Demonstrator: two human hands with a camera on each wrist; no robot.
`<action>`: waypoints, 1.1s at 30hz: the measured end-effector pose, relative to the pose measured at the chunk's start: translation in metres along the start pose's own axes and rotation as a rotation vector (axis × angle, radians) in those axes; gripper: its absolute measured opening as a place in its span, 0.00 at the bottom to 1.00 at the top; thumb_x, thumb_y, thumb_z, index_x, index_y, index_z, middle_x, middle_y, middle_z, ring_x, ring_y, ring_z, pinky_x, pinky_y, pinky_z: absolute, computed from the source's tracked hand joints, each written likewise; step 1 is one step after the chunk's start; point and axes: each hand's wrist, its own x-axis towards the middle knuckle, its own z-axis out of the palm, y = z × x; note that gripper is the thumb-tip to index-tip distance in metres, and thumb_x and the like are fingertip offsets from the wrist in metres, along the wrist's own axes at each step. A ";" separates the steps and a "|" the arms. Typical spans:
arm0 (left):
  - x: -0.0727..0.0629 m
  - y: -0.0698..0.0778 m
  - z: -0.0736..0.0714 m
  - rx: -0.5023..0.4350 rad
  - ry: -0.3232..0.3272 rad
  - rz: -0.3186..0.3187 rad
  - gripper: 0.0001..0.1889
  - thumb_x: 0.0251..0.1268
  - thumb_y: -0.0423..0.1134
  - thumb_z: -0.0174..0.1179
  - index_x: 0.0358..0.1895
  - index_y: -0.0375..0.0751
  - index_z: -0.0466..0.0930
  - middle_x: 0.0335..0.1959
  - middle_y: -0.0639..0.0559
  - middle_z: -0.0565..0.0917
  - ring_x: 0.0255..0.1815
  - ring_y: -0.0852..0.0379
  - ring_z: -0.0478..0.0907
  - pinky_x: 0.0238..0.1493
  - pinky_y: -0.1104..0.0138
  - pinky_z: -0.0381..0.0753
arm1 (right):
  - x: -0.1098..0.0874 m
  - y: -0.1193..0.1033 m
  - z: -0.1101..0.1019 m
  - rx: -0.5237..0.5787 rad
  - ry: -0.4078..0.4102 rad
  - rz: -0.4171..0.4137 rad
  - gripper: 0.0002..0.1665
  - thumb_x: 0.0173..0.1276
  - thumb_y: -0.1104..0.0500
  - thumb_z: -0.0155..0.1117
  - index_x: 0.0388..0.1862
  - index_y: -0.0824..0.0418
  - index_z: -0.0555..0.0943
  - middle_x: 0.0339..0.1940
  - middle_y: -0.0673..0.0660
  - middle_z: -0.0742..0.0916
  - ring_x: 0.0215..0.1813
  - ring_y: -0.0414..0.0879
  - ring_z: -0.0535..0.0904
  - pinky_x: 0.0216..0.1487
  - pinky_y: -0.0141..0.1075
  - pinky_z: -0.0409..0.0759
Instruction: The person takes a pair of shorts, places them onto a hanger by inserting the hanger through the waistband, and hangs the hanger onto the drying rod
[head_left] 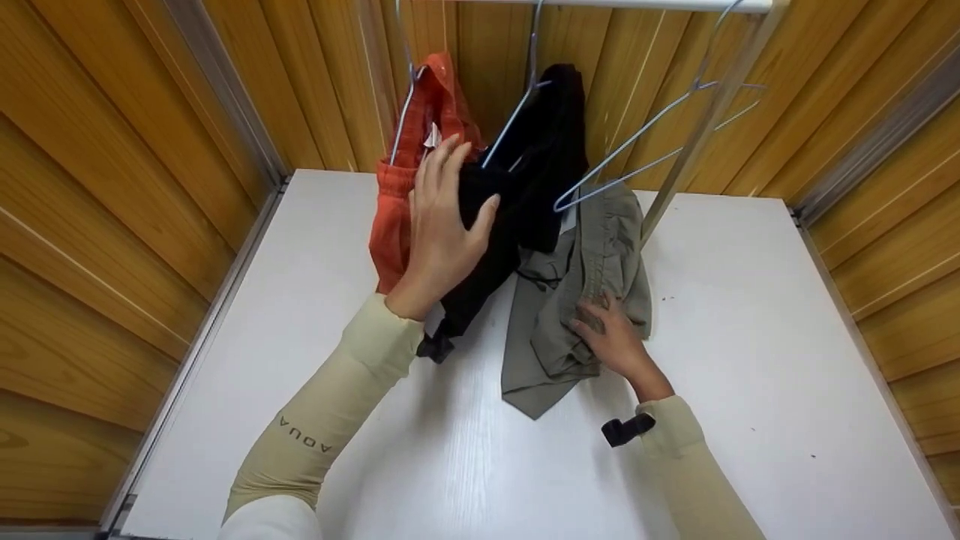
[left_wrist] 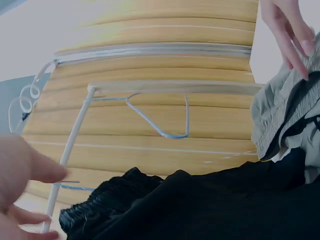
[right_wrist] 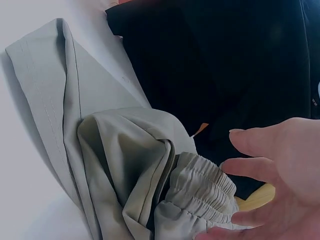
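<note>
My left hand [head_left: 442,217], fingers spread, is in front of the black trousers [head_left: 536,180] that hang from the rail on a blue wire hanger [head_left: 517,112]. To its left are red-orange trousers [head_left: 390,217] on another hanger. The right hand [head_left: 616,339] has its fingertips at the gathered elastic waistband [right_wrist: 202,185] of a pair of grey trousers [head_left: 551,337], which lies bunched on the white surface. In the right wrist view those fingers [right_wrist: 252,167] are loosely extended beside the waistband. Above the grey trousers a bare blue wire hanger [head_left: 637,136] dangles from the rail.
The white rail [head_left: 637,4] runs along the back, with a slanting post [head_left: 686,157] at its right end. Wooden panel walls [head_left: 112,187] enclose the white tabletop [head_left: 757,322] on the left, back and right. A black strap end [head_left: 628,430] sticks out from the right wrist.
</note>
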 end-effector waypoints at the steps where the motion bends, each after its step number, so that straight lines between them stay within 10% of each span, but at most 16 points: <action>1: -0.002 0.001 0.001 -0.047 0.045 0.064 0.27 0.65 0.41 0.61 0.66 0.38 0.68 0.70 0.45 0.67 0.72 0.51 0.60 0.74 0.59 0.57 | 0.000 0.000 0.000 0.001 -0.011 0.009 0.31 0.74 0.52 0.54 0.70 0.66 0.66 0.78 0.72 0.49 0.77 0.71 0.46 0.72 0.64 0.51; 6: -0.010 0.004 0.004 -0.317 0.121 0.347 0.12 0.66 0.31 0.58 0.51 0.33 0.77 0.53 0.41 0.80 0.53 0.52 0.76 0.57 0.64 0.77 | 0.000 -0.003 0.001 0.007 -0.066 0.061 0.34 0.75 0.50 0.52 0.73 0.65 0.61 0.79 0.71 0.45 0.77 0.71 0.43 0.72 0.63 0.51; 11: -0.028 0.002 0.014 -0.452 0.008 0.381 0.06 0.67 0.29 0.56 0.43 0.33 0.78 0.36 0.45 0.83 0.33 0.57 0.79 0.34 0.67 0.80 | 0.000 -0.005 -0.001 0.027 -0.092 0.079 0.41 0.76 0.47 0.50 0.75 0.70 0.52 0.78 0.73 0.43 0.78 0.70 0.41 0.74 0.62 0.49; 20: -0.085 -0.021 0.059 -0.390 -0.339 0.019 0.07 0.71 0.38 0.54 0.38 0.40 0.80 0.24 0.53 0.83 0.23 0.62 0.78 0.26 0.71 0.76 | -0.005 -0.003 -0.004 0.119 -0.046 0.081 0.43 0.76 0.46 0.48 0.76 0.72 0.47 0.48 0.71 0.78 0.55 0.62 0.75 0.54 0.48 0.72; 25: -0.106 -0.028 0.077 -0.344 -0.518 -0.194 0.09 0.72 0.40 0.54 0.36 0.41 0.81 0.24 0.51 0.84 0.23 0.64 0.77 0.27 0.73 0.73 | -0.010 -0.005 -0.008 0.203 -0.061 0.083 0.47 0.76 0.42 0.48 0.77 0.70 0.43 0.69 0.74 0.69 0.71 0.64 0.66 0.69 0.55 0.65; 33: -0.115 -0.028 0.091 -0.339 -0.651 -0.377 0.12 0.73 0.45 0.52 0.39 0.40 0.81 0.26 0.52 0.83 0.24 0.65 0.76 0.27 0.72 0.74 | -0.018 -0.011 -0.012 0.236 -0.051 0.109 0.48 0.75 0.41 0.48 0.77 0.70 0.42 0.76 0.73 0.58 0.75 0.65 0.58 0.72 0.55 0.62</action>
